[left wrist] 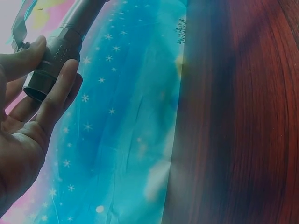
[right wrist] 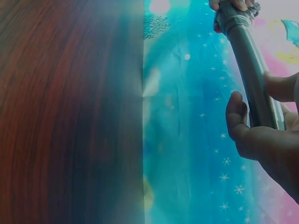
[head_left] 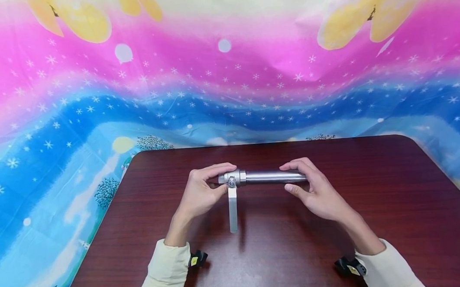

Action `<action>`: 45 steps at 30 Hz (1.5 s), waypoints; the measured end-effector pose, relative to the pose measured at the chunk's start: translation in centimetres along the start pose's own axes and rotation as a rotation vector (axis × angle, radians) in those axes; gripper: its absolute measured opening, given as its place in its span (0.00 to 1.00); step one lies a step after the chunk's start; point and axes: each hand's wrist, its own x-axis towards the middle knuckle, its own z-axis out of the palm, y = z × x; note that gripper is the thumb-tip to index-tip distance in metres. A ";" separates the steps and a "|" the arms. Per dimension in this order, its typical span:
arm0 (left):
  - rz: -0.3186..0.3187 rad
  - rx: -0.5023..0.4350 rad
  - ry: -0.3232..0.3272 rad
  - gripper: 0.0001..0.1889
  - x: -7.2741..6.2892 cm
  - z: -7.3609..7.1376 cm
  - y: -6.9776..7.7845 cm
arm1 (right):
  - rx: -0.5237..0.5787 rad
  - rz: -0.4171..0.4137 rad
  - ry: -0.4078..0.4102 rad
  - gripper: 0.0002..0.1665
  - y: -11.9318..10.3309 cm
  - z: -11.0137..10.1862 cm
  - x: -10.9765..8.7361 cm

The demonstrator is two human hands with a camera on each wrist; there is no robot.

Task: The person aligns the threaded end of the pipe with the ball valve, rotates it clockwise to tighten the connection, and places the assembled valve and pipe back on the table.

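Observation:
A steel ball valve (head_left: 237, 176) with a flat lever handle (head_left: 233, 212) is joined to a smooth metal pipe (head_left: 264, 176), lying level across the head view. My left hand (head_left: 201, 192) grips the valve body between thumb and fingers; the left wrist view shows the valve's open end (left wrist: 39, 86) between them. Around the pipe's far right end, my right hand (head_left: 314, 191) curls its thumb and fingers. In the right wrist view the thumb (right wrist: 280, 87) overlaps the pipe, while one bent finger (right wrist: 237, 112) stands slightly off it. How firmly this hand holds cannot be told.
A dark red-brown wooden table (head_left: 282, 253) lies under the hands, its rounded far corners toward the backdrop. Behind it hangs a pink and blue cloth (head_left: 211, 84) with snowflakes. Black wrist cameras (head_left: 198, 258) are strapped by the pale sleeves (head_left: 166, 268).

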 end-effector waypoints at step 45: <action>-0.008 0.004 -0.003 0.24 -0.1 -0.1 0.1 | 0.008 0.017 0.001 0.25 -0.3 -0.1 0.0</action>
